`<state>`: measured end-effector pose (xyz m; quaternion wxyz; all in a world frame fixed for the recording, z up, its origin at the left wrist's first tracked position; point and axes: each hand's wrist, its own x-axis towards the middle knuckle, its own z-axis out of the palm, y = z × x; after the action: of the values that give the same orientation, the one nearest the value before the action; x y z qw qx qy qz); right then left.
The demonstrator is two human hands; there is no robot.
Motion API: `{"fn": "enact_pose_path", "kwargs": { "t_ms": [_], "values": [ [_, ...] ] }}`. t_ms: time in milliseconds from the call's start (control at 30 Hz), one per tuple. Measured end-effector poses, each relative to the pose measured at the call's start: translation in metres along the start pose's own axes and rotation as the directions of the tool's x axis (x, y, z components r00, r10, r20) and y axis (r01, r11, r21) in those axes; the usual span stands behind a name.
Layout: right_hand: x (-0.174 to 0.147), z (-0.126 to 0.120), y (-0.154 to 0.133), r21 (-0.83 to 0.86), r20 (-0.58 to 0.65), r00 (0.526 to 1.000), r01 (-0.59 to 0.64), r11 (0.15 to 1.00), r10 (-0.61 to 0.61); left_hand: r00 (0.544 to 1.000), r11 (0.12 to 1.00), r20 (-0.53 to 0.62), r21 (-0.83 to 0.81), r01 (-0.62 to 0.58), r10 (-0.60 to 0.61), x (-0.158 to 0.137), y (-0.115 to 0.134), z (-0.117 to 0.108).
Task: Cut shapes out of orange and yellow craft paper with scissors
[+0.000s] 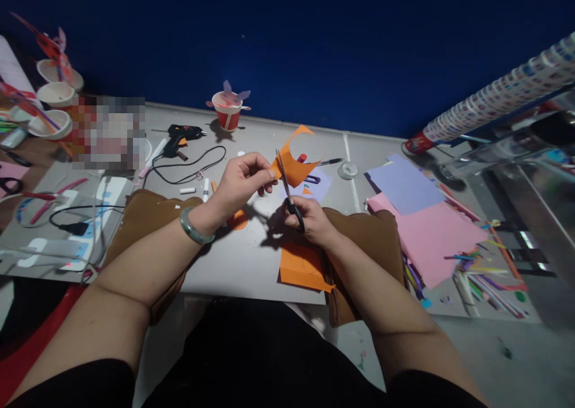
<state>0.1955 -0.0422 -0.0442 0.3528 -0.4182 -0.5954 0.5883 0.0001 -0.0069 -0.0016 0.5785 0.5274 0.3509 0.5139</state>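
From the left hand [243, 183] juts orange paper [296, 171].

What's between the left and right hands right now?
In the head view: the scissors' blades, set across the orange paper. The left hand pinches that paper; the right hand grips the handles.

No text is legible, the paper cup's [227, 120] print included.

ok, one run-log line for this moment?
left hand: pinching orange paper with curved cutout | right hand: holding black-handled scissors, blades at paper | nearby: hot glue gun, red-and-white paper cup
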Motion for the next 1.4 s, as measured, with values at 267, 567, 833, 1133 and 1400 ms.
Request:
{"fn": "enact_pose_path", "kwargs": {
  "t_ms": [267, 567, 833, 1133, 1400],
  "values": [
    [0.0, 0.0, 0.0017, 0.008, 0.002, 1.0, 0.014, 1.0, -0.014, 0.998, 1.0, 0.057, 0.007, 0.029, -0.029, -0.0015, 0.0016, 0.0048],
    [-0.0001, 0.001, -0.004, 0.012, 0.031, 0.999, 0.023, 1.0, -0.023, 0.998, 0.999, 0.06, 0.023, 0.033, -0.034, -0.0016, 0.0001, 0.0037],
    [0.0002, 0.0017, -0.001, 0.023, 0.021, 1.0, 0.011, 1.0, -0.012, 0.997, 0.999, 0.066, 0.014, 0.044, -0.045, -0.002, 0.0004, 0.003],
    [0.0006, 0.0012, -0.0009, 0.023, 0.012, 1.0, 0.006, 1.0, -0.007, 0.997, 0.999, 0.063, 0.009, 0.037, -0.037, -0.0021, 0.0016, 0.0036],
    [0.0006, 0.0007, 0.0036, 0.013, -0.009, 1.0, 0.014, 1.0, -0.014, 0.998, 1.0, 0.068, 0.02, 0.008, -0.009, -0.001, 0.0022, 0.0013]
  ]
}}
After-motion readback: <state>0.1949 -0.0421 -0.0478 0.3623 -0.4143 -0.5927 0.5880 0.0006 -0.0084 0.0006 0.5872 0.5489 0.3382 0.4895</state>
